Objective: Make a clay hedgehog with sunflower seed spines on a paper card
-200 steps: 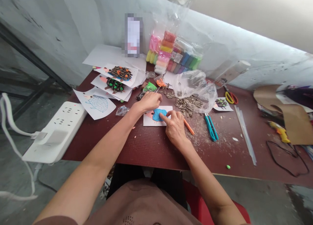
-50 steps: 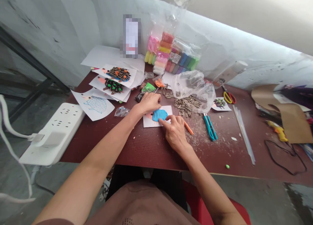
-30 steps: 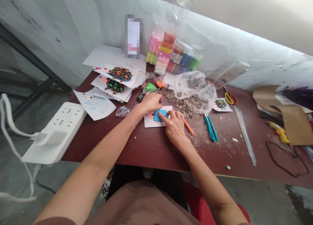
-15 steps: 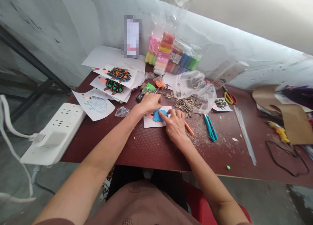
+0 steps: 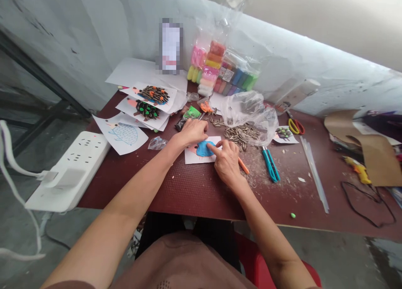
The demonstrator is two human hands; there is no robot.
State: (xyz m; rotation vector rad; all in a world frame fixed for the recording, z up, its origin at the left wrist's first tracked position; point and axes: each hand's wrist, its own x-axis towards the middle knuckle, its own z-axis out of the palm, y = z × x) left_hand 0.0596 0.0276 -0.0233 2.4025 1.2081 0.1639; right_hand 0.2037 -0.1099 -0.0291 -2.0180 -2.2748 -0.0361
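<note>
1. Flat bright-blue clay patch [image 5: 203, 149]: on small white rect. paper card [image 5: 191, 159], on dark-red tabletop [image 5: 191, 188], btwn hands.
2. L hand [image 5: 193, 131]: covers card's top L corner, fingers bent; can't tell if pinching.
3. R hand [image 5: 227, 157]: index out, tip on clay; others bent, can't tell if pinching.
4. Nearby: striped brown seeds [image 5: 241, 135] + crumpled clear plastic bag [image 5: 262, 117] beyond R hand; slim orange stick [image 5: 244, 167] just beside; teal plastic cutter [image 5: 270, 165] farther R.
</note>
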